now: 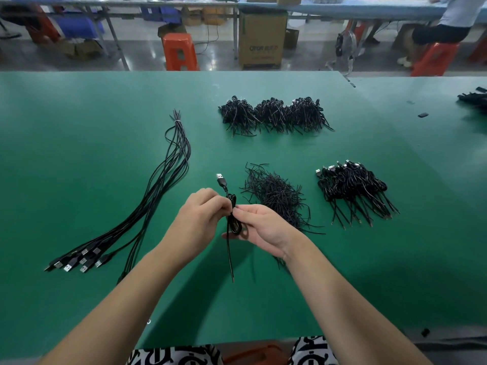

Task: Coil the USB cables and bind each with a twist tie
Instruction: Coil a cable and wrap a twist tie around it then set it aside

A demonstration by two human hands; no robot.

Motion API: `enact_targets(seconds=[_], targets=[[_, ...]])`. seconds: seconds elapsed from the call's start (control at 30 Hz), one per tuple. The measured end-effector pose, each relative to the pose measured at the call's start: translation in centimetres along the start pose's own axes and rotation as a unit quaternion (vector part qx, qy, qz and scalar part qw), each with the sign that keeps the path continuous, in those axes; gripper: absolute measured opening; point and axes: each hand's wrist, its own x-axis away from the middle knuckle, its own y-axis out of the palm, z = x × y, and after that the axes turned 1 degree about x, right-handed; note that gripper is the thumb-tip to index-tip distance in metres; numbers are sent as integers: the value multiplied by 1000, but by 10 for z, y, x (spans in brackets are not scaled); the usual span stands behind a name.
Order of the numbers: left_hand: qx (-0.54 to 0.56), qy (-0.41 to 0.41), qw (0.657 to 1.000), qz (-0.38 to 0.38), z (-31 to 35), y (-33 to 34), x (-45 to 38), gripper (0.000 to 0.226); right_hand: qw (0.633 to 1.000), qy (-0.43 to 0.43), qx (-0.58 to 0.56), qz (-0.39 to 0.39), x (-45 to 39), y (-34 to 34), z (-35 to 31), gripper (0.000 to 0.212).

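Both hands, left hand (200, 217) and right hand (259, 227), are pinching one coiled cable (232, 219) together; finished bundles (274, 114) are piling toward the table's far edge, loose cables (158, 185) waiting leftward.

The counter (79, 180) wears a green mat, smooth and matt, with only a soft sheen near its far edge. The USB cable (232, 222) has a black plastic jacket with a slight gloss, and its plug (219, 176) ends in a bright metal shell — silvery, reflective. The loose cables (158, 185) at the left show the same black sheathing and metal plug tips. The twist ties (274, 196) look thin, black and dull. Beyond, a red stool (180, 51) is glossy moulded plastic — the box (262, 39) is plain brown cardboard, and the floor shines.
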Motion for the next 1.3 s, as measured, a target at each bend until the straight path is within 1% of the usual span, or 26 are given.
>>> enact_targets(seconds=[0.1, 0.2, 0.27, 0.43, 0.53, 0.6, 0.63, 0.67, 0.73, 0.83, 0.87, 0.9, 0.93, 1.0, 1.1, 1.2, 1.3], targets=[[27, -23, 999, 17, -2, 3, 0, 12, 1000, -1, -10, -14, 2, -3, -1, 22], [75, -97, 992, 43, -7, 2, -1, 31, 1000, 4, -20, -18, 6, -9, -3, 20], [107, -130, 985, 48, -9, 0, -2, 38, 1000, 5, -7, -18, 9, -13, -7, 17], [119, -141, 982, 50, -10, 11, 0, 38, 996, 12, 82, 42, 10, -22, -22, 8], [102, -162, 980, 57, -23, 26, 0, 29, 977, 26, 185, 99, 13, -30, -42, 7], [54, -195, 978, 55, -40, 39, 2, 20, 944, 30, 296, 145, 17, -43, -65, 6], [13, -218, 974, 52, -50, 46, 4, 20, 916, 35, 361, 171, 19, -51, -78, 7], [-36, -242, 969, 42, -60, 54, 6, 22, 881, 43, 426, 202, 21, -62, -91, 10], [-114, -289, 951, 7, -78, 67, 11, 31, 794, 71, 540, 271, 25, -87, -118, 17], [-179, -324, 928, -45, -94, 83, 20, 37, 635, 147, 663, 368, 30, -131, -151, 33], [-196, -322, 925, -51, -96, 87, 23, 36, 592, 174, 681, 394, 31, -145, -159, 38], [-208, -317, 924, -50, -97, 90, 24, 34, 561, 195, 690, 415, 32, -159, -165, 42], [-217, -313, 924, -44, -97, 92, 25, 33, 538, 210, 694, 429, 32, -172, -169, 44], [-227, -311, 922, -32, -98, 94, 25, 30, 510, 231, 696, 449, 30, -193, -174, 44], [-236, -306, 922, -20, -100, 95, 26, 29, 486, 261, 705, 445, 26, -213, -170, 38], [-237, -305, 922, -17, -100, 96, 25, 28, 481, 271, 715, 429, 21, -231, -152, 24], [-241, -304, 922, -19, -100, 97, 26, 27, 484, 273, 714, 425, 16, -243, -130, 12]])
